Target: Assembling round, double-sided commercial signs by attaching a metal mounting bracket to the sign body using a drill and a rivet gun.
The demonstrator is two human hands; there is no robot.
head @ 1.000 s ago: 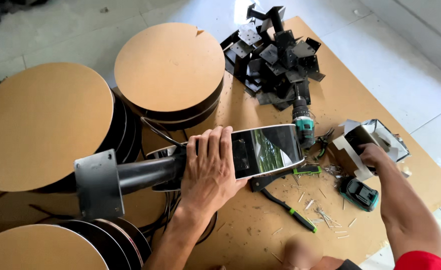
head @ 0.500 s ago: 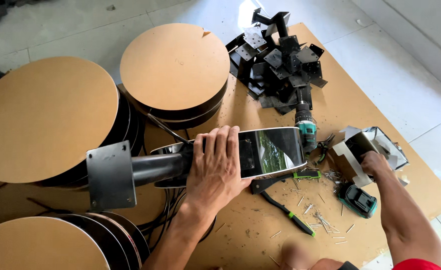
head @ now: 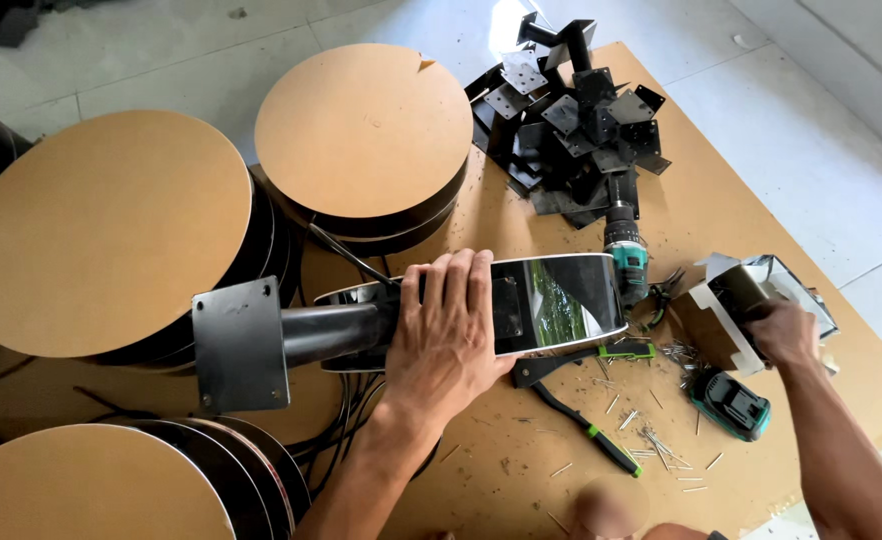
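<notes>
Metal piece: shiny curved panel (head: 561,300) on a black post with square plate (head: 240,343), lying on the cardboard sheet (head: 721,200)
Left hand (head: 446,335): grip wrapped over the panel's middle
Right hand (head: 783,333): at 3 o'clock, fingers closed on a small open box (head: 736,300)
Nearby: drill (head: 626,250) at 1 o'clock, loose screws (head: 651,435), battery (head: 729,403)

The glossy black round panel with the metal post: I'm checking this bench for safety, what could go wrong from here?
1. The glossy black round panel stands on edge, steadied only by the left hand; it may tip or roll.
2. Loose screws scattered on the brown board could scratch it.
3. The right hand is inside the small cardboard box, so it cannot help.
</notes>
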